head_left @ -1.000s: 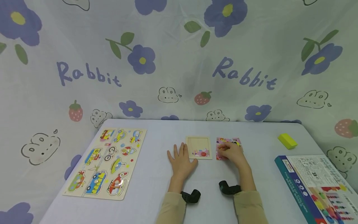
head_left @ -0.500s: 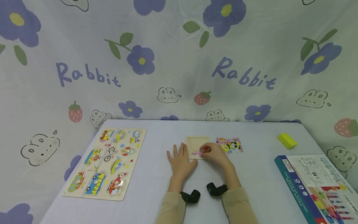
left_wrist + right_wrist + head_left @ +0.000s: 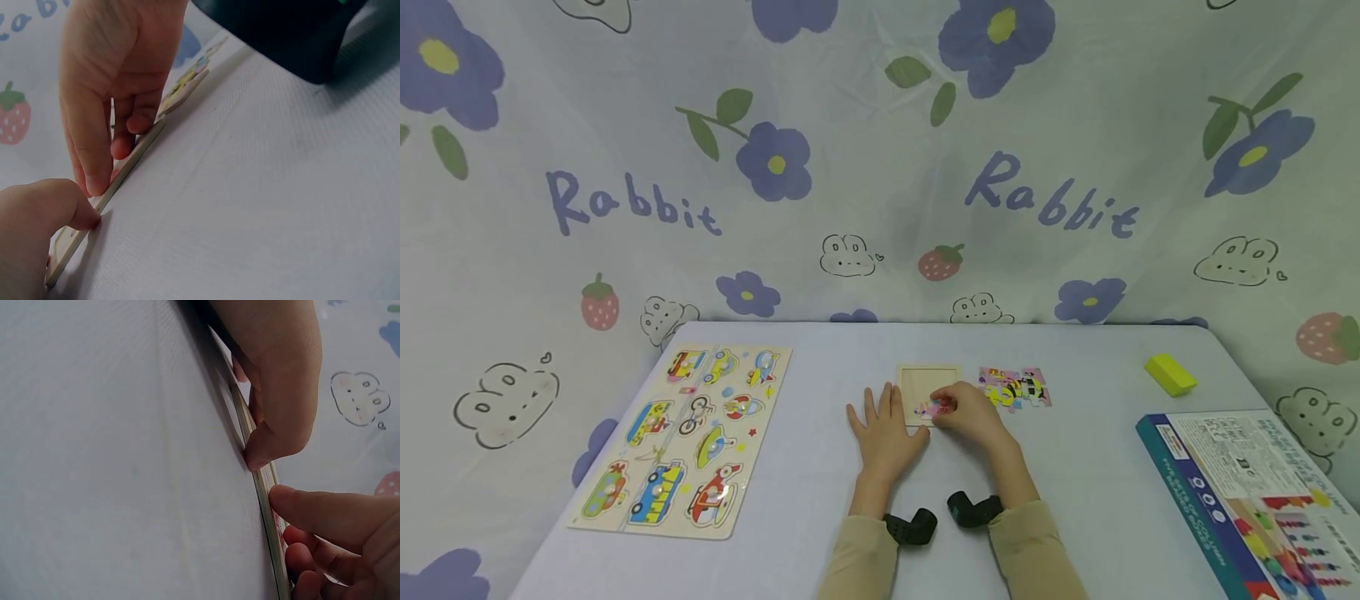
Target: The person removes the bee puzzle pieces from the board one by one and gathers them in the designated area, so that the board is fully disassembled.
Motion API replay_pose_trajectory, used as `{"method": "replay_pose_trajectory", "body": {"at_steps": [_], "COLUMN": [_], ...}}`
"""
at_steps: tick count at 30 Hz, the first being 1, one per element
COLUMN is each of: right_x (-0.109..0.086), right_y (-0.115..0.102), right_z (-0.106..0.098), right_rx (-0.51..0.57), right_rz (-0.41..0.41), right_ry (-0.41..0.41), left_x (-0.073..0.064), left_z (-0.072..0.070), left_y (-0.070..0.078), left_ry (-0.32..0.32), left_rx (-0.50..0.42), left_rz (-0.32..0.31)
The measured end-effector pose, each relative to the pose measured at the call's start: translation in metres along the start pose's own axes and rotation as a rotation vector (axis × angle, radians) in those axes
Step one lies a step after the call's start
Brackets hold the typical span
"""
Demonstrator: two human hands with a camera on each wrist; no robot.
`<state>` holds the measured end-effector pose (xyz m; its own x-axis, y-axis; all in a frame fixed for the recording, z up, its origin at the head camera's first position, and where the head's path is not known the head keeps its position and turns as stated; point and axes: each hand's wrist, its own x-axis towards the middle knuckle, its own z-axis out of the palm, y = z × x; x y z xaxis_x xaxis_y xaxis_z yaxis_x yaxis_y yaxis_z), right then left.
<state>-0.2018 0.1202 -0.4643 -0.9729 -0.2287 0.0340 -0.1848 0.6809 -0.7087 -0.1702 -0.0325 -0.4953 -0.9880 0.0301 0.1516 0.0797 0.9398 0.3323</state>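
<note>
A small square wooden puzzle tray [image 3: 917, 377] lies flat before me, pink printed puzzle pieces [image 3: 922, 409] along its near side. My left hand [image 3: 882, 440] rests at its left, fingers spread, with the thumb [image 3: 84, 214] against the near edge. Over the tray's near right corner, my right hand [image 3: 976, 414] pinches a pink puzzle piece [image 3: 938, 408] with bent fingers, largely hidden by them. In the right wrist view, the right thumb [image 3: 294, 499] is right at the tray rim. Several loose puzzle pieces [image 3: 1017, 388] lie together right of the tray.
At the left lies a vehicle peg puzzle board [image 3: 700, 442]. A yellow block [image 3: 1170, 376] sits at the back right, behind a large flat box [image 3: 1240, 492]. A patterned cloth [image 3: 880, 167] hangs behind the white table [image 3: 820, 500].
My right hand has moved left from the loose pieces to the tray, with a piece from their near left corner, and lately shifted slightly further left. My left hand has stayed put.
</note>
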Motion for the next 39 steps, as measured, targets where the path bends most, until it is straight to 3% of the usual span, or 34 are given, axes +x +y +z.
{"method": "replay_pose_trajectory", "body": {"at_steps": [6, 23, 31, 39], "right_x": [0.0006, -0.0028, -0.0012, -0.0019], "right_y": [0.0011, -0.0032, -0.0007, -0.0003], "right_z": [0.0038, 0.0019, 0.004, 0.0033], "right_rx": [-0.076, -0.049, 0.039, 0.194], "right_rz": [-0.006, 0.01, 0.004, 0.025], "right_ry": [-0.001, -0.014, 0.001, 0.014], "left_x": [-0.0004, -0.0015, -0.0016, -0.001], "left_z": [0.0, -0.0025, -0.0007, 0.0004], "left_y": [0.0002, 0.0018, 0.0002, 0.0003], "left_ry": [0.006, 0.009, 0.004, 0.005], "left_rx": [0.003, -0.005, 0.004, -0.005], "left_rz": [0.006, 0.006, 0.003, 0.003]}}
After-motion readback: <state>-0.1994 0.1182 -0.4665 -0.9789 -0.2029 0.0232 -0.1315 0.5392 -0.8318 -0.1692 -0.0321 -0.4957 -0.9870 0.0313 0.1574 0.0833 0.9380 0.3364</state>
